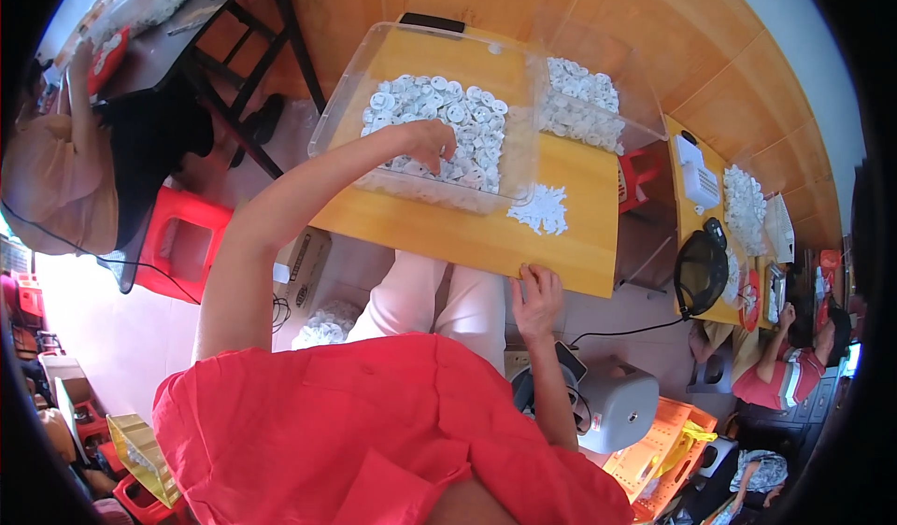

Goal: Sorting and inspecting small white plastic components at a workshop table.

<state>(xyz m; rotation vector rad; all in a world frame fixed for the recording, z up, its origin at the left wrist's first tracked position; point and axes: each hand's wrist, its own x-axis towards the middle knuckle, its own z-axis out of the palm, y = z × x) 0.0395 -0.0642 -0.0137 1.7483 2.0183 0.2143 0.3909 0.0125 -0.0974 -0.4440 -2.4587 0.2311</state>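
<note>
My left hand (428,142) reaches over a clear plastic bin (327,119) on the yellow table. Its fingers bend down and draw together at the heap of round white plastic pieces (476,119) inside; whatever lies between the fingertips is hidden. At the table's near edge rests my right hand (537,303), its fingers a little apart on the rim and nothing seen in them. Between the bin and that hand lies a small pile of thin white pieces (540,210) on the tabletop.
A second clear bin (645,119) with white pieces stands at the back right. Farther right, another yellow table holds white parts and a black fan (701,273). A red stool (182,235) is at left. Other people sit at both sides. A grey machine (621,404) stands beside my right arm.
</note>
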